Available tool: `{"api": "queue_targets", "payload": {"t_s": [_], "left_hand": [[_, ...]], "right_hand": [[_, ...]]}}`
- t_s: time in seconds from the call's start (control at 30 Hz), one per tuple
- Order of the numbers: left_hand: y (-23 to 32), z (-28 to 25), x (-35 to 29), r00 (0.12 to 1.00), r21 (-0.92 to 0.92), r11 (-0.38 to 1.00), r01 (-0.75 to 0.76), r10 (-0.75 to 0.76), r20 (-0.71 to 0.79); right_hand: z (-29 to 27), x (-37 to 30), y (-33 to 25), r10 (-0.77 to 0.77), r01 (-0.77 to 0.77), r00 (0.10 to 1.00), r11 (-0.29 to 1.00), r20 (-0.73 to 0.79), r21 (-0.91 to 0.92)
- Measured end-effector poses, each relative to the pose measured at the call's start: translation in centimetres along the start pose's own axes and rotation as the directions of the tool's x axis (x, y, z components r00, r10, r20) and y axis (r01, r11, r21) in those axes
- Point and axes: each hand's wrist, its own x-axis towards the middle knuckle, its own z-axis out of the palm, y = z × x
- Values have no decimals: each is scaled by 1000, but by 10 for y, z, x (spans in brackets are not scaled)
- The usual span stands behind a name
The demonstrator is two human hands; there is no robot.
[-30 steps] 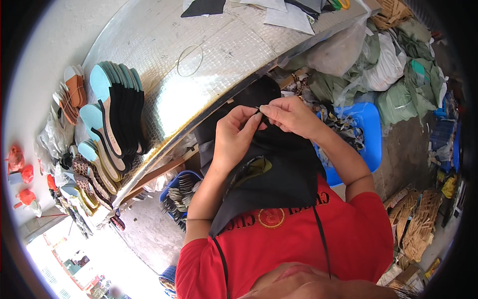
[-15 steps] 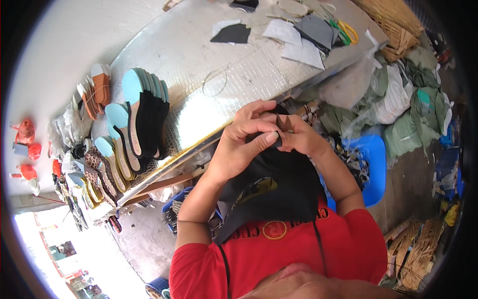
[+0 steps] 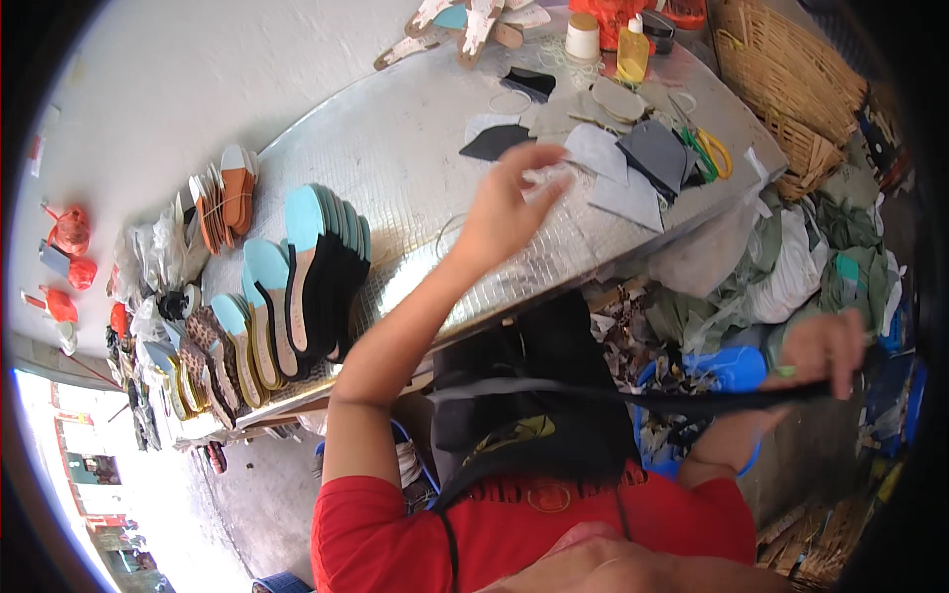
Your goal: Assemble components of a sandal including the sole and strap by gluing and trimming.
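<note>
My left hand (image 3: 514,203) is raised over the table, thumb and fingers apart, close to the cut grey and black fabric pieces (image 3: 657,153); I see nothing in it. Out to the right, my right hand (image 3: 819,351) is smeared by motion. From it a long black strip (image 3: 722,400) stretches leftward across my lap, and its far end blurs to grey. Beneath the strip lies my black apron (image 3: 534,331). On the table's left stand insoles with light blue tops and black sides (image 3: 316,267), stacked in leaning rows.
The silvery table (image 3: 395,128) holds green and yellow-handled scissors (image 3: 714,156), a bottle of yellow liquid (image 3: 633,49) and a white thread cone (image 3: 583,37). Below it sits a blue basin of scraps (image 3: 727,368). Sacks (image 3: 801,262) and a wicker basket (image 3: 791,79) lie to the right.
My hands were together over my lap around a small dark piece. Now they are apart: the left up over the table, the right far out with the black strip. The view has shifted.
</note>
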Motion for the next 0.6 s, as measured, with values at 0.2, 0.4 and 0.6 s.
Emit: {"api": "queue_targets", "payload": {"t_s": [0.2, 0.4, 0.6], "left_hand": [[-165, -59, 153, 905, 101, 942, 321, -273, -327], [-272, -119, 275, 845, 82, 906, 416, -352, -402], [-342, -123, 347, 743, 47, 886, 462, -357, -566]], "right_hand": [[-45, 7, 50, -209, -435, 481, 786, -852, -439], [-176, 59, 185, 111, -873, 380, 371, -918, -316], [-210, 69, 207, 219, -779, 603, -43, -767, -625]]}}
